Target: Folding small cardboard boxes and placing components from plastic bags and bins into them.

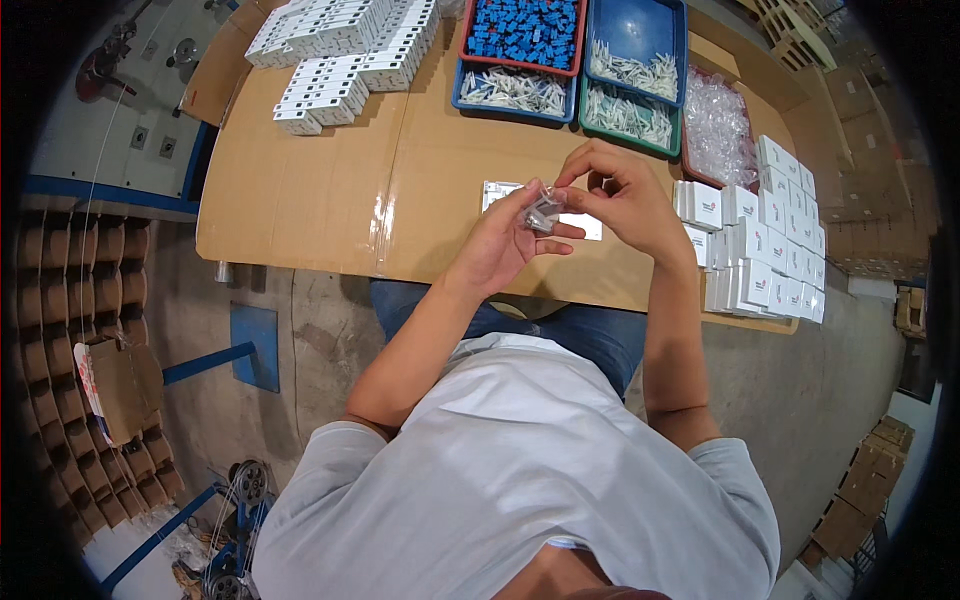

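My left hand [503,238] cradles a small clear plastic bag [542,215] with whitish and grey parts inside, its thumb and fingers round the bag. From the right, my right hand [625,195] pinches the bag's upper edge between thumb and forefinger. Both hands are above the near part of the cardboard-covered table [330,200]. Under them lies a flat white box [585,226], partly covered by the hands; whether it is open cannot be made out. The exact kind of the parts in the bag is too small to tell.
Behind stand a red tray of blue pieces [525,32], blue trays [635,70] and a green tray [625,118] of small white pieces, and a red tray of clear plastic bags [718,125]. White boxes [765,250] are stacked right; white units [345,80] are piled back left.
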{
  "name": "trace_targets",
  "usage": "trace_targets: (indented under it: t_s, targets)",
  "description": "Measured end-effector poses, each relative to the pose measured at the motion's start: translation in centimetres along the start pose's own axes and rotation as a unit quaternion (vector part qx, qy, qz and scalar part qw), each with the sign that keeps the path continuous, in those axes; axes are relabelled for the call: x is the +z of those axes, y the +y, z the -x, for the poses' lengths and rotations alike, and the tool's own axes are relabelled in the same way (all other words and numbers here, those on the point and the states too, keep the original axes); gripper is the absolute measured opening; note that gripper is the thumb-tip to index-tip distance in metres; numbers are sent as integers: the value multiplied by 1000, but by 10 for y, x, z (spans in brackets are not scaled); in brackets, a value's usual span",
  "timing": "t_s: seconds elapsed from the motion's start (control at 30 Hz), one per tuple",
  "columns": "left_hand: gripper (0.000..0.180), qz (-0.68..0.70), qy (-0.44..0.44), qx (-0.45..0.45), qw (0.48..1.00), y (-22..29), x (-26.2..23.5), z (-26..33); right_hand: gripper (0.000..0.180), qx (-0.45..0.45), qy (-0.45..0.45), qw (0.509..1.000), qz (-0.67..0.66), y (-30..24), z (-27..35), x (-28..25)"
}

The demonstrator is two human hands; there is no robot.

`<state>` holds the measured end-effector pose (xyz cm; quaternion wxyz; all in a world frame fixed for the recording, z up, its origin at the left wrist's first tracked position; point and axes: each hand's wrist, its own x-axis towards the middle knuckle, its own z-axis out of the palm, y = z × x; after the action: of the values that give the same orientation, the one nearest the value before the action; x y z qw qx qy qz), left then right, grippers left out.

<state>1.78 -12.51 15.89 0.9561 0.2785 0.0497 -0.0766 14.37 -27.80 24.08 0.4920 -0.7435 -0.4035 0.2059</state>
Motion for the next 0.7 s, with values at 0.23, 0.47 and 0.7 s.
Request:
trace_targets:
  t_s: [0.23, 0.47, 0.7]
  targets:
    - [51, -116, 48, 28, 992, -5, 14, 23, 10, 1, -92, 996, 13, -16, 13, 2]
    - [58, -153, 35, 77, 985, -14, 6, 41, 13, -56, -132, 989, 37, -27, 28, 12]
    - [50, -261, 74, 134, 953, -15, 10, 50, 13, -30, -123, 990, 66, -31, 20, 14]
